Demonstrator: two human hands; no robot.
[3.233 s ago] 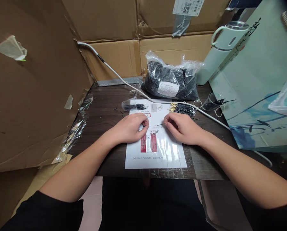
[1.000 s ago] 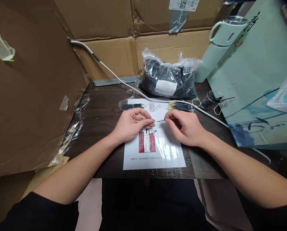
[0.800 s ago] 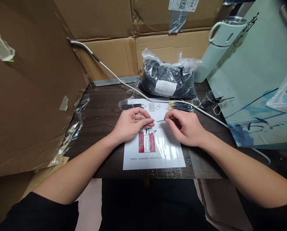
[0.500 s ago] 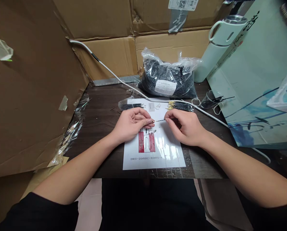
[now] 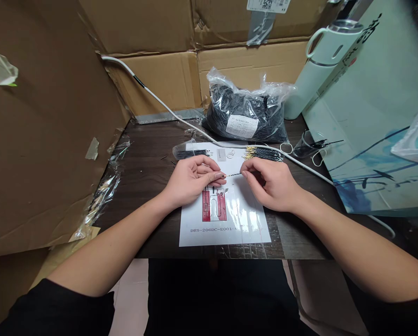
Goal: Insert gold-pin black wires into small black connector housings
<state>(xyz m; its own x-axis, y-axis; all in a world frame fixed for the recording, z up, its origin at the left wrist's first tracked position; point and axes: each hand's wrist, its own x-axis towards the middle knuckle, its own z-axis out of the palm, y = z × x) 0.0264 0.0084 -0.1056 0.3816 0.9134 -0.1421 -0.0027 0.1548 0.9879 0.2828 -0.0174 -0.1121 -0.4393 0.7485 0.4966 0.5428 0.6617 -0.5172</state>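
Note:
A thin dark pin with a gold-coloured part spans the gap between my two hands, above a printed white sheet. My left hand pinches something small at its left end, mostly hidden by the fingertips. At the right end, my right hand pinches the dark part between thumb and forefinger. Behind my left hand lies a bundle of black pins. Gold-tipped black pins lie in a row just beyond my right hand.
A clear bag of black pieces stands at the back, beside a pale bottle. A white cable crosses the dark table. At the right is a small cup of pins. Cardboard walls the left and back.
Slightly more of the gold-coloured part shows beside my left fingertips. Both hands keep nearly the same place, and the view has shifted slightly.

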